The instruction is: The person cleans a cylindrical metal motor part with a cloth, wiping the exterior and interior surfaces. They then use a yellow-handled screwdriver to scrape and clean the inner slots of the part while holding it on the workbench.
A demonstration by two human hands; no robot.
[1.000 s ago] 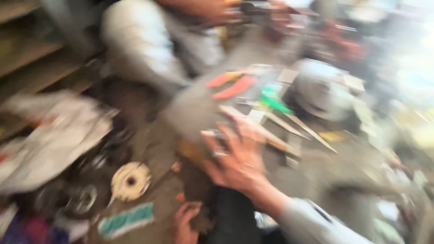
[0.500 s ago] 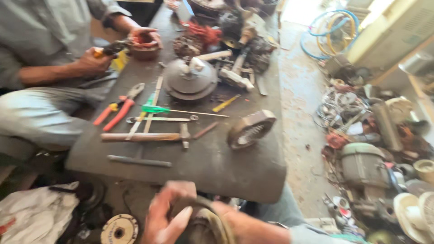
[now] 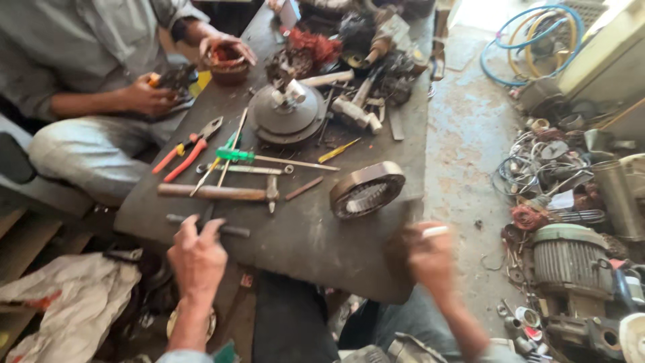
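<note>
Item: dark workbench [image 3: 309, 235], near edge — left hand [image 3: 196, 255], fingers spread, resting on a dark metal rod [image 3: 228, 230], not yet gripped; right hand [image 3: 430, 254] blurred, grasp unclear; ring-shaped stator [image 3: 367, 189] untouched between them, hammer [image 3: 218, 193] beyond the rod.

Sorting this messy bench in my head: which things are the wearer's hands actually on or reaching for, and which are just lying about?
In hand:
- left hand with fingers on the dark metal rod at the table's near edge
- right hand, blurred, nothing clearly held, nearest the ring-shaped stator

Lying about:
- hammer
- red-handled pliers
- green-handled screwdriver
- round motor housing
</note>
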